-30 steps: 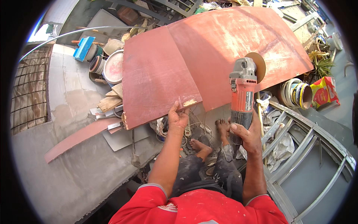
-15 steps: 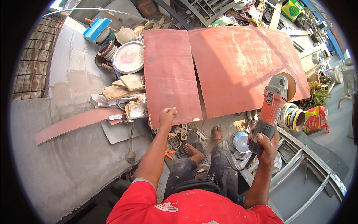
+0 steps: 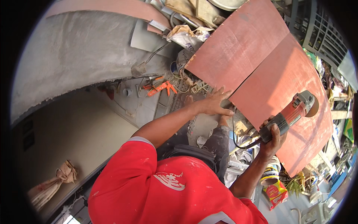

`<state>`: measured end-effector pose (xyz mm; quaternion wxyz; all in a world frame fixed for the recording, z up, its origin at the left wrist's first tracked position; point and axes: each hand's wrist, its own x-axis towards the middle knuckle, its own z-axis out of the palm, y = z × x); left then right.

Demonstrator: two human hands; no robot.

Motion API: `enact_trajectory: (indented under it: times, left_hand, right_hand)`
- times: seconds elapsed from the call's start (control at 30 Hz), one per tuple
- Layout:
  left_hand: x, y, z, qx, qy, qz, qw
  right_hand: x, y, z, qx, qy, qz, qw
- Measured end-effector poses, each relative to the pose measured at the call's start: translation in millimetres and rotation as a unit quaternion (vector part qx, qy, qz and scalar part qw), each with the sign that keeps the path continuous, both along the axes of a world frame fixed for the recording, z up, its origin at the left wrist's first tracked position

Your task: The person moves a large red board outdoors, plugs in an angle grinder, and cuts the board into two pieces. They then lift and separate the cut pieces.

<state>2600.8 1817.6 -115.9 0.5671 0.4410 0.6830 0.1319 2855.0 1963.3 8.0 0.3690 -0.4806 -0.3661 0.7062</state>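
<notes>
My right hand (image 3: 274, 138) is wrapped round the dark handle of an angle grinder (image 3: 292, 114). Its metal head and brown disc (image 3: 313, 107) point up to the right, over the larger reddish board (image 3: 276, 84). A black cord (image 3: 244, 146) runs from the handle's rear and curves up toward my left hand (image 3: 216, 102). That hand is open, fingers spread, at the near corner of the smaller reddish board (image 3: 238, 41). Whether its fingertips touch the board or the cord, I cannot tell. A narrow gap separates the two boards.
An orange caulking gun (image 3: 161, 88) lies on the ground left of my feet. Beyond it stands a grey concrete wall (image 3: 82, 48). Wood scraps (image 3: 207, 13) and a crumpled bag (image 3: 188, 37) sit by the smaller board. A red-and-yellow bag (image 3: 276, 194) stands at lower right.
The view has turned, so the boards now slant at upper right. My left hand has gone from curled fingers over the smaller board to spread fingers at its near edge. The grinder leans further right.
</notes>
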Motion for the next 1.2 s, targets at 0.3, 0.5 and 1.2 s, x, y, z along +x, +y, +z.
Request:
enact_trajectory:
  times: [0.3, 0.5, 1.2]
  left_hand:
    - [8, -174, -33, -0.236, 0.104, 0.235, 0.937]
    - [-1, -241, -132, -0.323, 0.114, 0.165, 0.925]
    - [-52, -246, -484, -0.291, 0.344, -0.020, 0.892]
  right_hand:
    - [-67, -2, 26, -0.028, 0.021, 0.213, 0.976]
    - [-103, -31, 2, -0.059, 0.007, 0.250, 0.967]
    - [-105, -68, -161, -0.104, -0.070, 0.207, 0.970]
